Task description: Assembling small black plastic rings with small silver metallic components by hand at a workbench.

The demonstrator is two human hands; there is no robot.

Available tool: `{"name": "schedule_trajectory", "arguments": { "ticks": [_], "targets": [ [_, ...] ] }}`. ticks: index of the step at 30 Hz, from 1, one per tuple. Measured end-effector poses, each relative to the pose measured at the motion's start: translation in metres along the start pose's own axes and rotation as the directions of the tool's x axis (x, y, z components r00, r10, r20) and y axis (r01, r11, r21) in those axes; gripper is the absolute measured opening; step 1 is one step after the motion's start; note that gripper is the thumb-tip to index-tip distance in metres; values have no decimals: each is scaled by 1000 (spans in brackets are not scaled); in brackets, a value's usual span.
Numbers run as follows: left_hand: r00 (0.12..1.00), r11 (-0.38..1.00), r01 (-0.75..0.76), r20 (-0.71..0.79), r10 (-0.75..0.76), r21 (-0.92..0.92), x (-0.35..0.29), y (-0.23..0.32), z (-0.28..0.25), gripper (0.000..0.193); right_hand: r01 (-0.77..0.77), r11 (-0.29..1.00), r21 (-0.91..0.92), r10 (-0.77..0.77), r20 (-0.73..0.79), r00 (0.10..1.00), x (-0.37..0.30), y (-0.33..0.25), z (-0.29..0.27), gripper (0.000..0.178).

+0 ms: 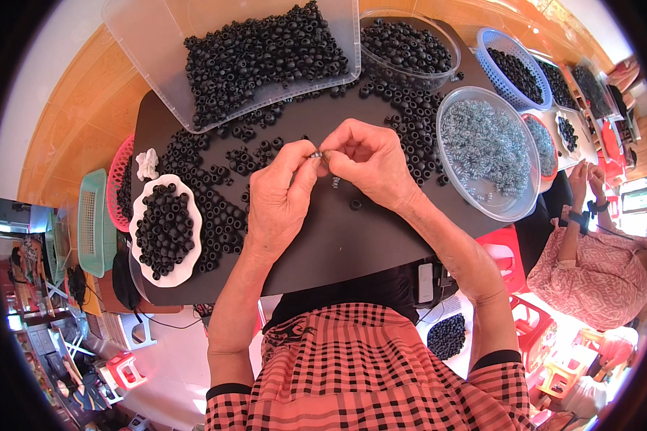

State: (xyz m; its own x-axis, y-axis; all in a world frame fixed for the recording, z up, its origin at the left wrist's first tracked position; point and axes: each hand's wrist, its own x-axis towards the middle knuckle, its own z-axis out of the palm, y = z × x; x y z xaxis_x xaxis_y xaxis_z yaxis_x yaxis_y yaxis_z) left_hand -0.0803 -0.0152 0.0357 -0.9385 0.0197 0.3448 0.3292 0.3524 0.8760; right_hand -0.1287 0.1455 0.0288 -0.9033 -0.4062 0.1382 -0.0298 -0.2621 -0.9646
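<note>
Over the dark table, my left hand [284,190] and my right hand [370,161] meet fingertip to fingertip. Between the left thumb and forefinger shows a small silvery coil spring [315,154]. The right hand's fingers are pinched against it; whatever they grip is mostly hidden. A loose spring [336,182] lies just below the hands, with a single black bead-like plastic piece [355,205] near it. To the left, a white scalloped dish [192,248] holds many black pieces. At the right stands a clear round tub [528,194] of springs.
A large clear bin [144,54] of black pieces leans over the table's far side, beside a round clear container [449,68]. Loose black pieces [219,219] spread across the dark table [381,244]. A blue basket [492,75] sits far right; another person [589,266] works there.
</note>
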Motion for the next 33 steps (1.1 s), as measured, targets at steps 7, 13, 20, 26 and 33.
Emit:
{"name": "schedule_trajectory", "arguments": {
  "ticks": [7,13,20,26,33],
  "targets": [
    [946,826,323,156,-283,-461,4,-8,-9,14,145,934,-327,-144,27,989,-4,-2,2,4],
    [991,979,126,-31,-133,-161,3,3,-1,17,11,985,-174,-20,-50,999,-1,-4,0,3],
    [993,977,-104,-39,113,186,0,1,2,17,15,987,-158,-22,-40,999,-2,-5,1,4],
    [994,987,105,37,-101,-123,3,-2,-4,15,176,926,-334,-188,-5,982,-2,2,2,6],
    [988,977,151,31,-148,-152,2,-6,-4,18,105,944,-313,-134,-71,988,0,3,-1,7]
  ]
}}
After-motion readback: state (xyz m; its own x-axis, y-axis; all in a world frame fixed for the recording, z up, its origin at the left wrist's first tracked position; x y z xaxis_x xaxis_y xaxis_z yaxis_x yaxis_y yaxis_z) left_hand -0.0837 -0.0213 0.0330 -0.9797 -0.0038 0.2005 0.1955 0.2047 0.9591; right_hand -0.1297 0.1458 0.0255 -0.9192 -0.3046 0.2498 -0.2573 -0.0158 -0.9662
